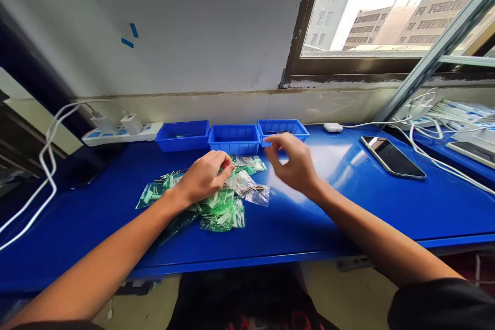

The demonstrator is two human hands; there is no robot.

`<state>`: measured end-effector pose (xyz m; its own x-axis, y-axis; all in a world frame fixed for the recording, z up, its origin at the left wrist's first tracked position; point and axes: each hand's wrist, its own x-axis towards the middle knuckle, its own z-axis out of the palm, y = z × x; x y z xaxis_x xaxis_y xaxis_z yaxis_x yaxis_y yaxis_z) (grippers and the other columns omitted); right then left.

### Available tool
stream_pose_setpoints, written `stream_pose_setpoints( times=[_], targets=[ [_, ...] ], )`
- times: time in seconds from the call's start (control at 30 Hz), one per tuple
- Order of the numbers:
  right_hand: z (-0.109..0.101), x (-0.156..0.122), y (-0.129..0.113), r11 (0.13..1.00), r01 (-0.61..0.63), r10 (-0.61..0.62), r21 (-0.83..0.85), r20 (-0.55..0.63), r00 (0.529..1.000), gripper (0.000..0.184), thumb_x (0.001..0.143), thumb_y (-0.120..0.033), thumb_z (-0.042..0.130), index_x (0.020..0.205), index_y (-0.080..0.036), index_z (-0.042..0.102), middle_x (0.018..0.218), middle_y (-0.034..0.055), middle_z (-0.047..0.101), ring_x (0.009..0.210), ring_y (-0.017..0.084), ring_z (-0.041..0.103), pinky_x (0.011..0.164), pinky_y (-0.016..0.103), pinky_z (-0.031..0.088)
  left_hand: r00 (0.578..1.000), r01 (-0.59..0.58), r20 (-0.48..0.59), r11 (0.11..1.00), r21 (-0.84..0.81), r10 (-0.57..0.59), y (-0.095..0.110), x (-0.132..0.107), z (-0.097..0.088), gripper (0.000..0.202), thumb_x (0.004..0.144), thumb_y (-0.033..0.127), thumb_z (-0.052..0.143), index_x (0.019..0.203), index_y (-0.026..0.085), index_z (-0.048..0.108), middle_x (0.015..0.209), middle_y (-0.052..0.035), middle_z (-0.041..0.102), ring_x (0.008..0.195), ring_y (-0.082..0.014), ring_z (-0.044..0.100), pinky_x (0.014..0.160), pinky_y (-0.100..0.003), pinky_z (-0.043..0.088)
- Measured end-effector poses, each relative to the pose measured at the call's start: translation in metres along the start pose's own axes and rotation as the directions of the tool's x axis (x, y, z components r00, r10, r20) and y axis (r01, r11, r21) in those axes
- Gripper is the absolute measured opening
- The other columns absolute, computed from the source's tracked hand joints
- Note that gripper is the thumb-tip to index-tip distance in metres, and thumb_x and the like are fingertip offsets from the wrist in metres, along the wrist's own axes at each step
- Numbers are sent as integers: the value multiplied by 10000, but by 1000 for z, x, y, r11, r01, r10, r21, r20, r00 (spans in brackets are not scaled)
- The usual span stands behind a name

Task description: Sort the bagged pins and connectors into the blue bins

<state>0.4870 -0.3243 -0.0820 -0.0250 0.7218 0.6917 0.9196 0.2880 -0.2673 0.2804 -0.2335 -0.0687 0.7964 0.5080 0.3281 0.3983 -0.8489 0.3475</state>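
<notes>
A pile of small clear and green plastic packets [222, 214] with thin light-coloured pieces inside lies on the blue table. My left hand [207, 175] rests over this pile with its fingers curled and thumb and fingertips pinched together; what they hold, if anything, is hidden. To the right of the pile, my right hand [294, 162] is raised just in front of the right blue bin [284, 126]. Its thumb and forefinger curve into a pinch, and anything between the tips is too small to make out. Some thin dark pieces show inside that bin.
Beside the right bin stand a middle blue bin [234, 139] and a left blue bin [181, 136], along the wall. A power strip [124, 135] with chargers is at the left. Rightward lie a white earbud case [333, 127], a phone [393, 157] and white cables [421, 152].
</notes>
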Motion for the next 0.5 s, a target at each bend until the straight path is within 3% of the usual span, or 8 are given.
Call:
stream_pose_setpoints(
  times=[0.07, 0.23, 0.33, 0.5],
  targets=[
    [11, -6, -10, 997, 69, -70, 45, 39, 997, 187, 892, -268, 482, 1014, -168, 583, 841, 62, 627, 786, 172, 569, 737, 330, 466, 999, -32, 11, 999, 4, 32, 1, -1, 2, 184, 894, 316, 423, 805, 177, 505, 788, -35, 562, 753, -176, 524, 675, -298, 399],
    [30, -12, -16, 985, 157, -166, 73, 143, 976, 137, 882, -237, 470, 960, -176, 563, 808, 52, 620, 736, 170, 541, 700, 301, 421, 998, -59, 25, 998, -7, 59, 4, -4, 5, 197, 906, 315, 413, 794, 180, 503, 781, -34, 569, 737, -176, 524, 672, -297, 396],
    [29, -11, -10, 980, 182, -191, 76, 133, 973, 132, 899, -229, 440, 861, -181, 557, 764, 48, 606, 693, 162, 523, 659, 282, 403, 997, -69, 22, 997, -16, 70, 4, -4, 5, 191, 906, 296, 411, 789, 180, 507, 764, -27, 569, 718, -172, 521, 661, -292, 391],
    [25, -10, -9, 976, 203, -212, 81, 134, 968, 145, 914, -243, 426, 873, -190, 555, 771, 43, 619, 689, 156, 524, 664, 274, 398, 998, -59, 29, 998, -11, 60, 4, -4, 6, 196, 904, 286, 407, 781, 179, 515, 755, -25, 576, 706, -168, 524, 653, -285, 392]
  ],
)
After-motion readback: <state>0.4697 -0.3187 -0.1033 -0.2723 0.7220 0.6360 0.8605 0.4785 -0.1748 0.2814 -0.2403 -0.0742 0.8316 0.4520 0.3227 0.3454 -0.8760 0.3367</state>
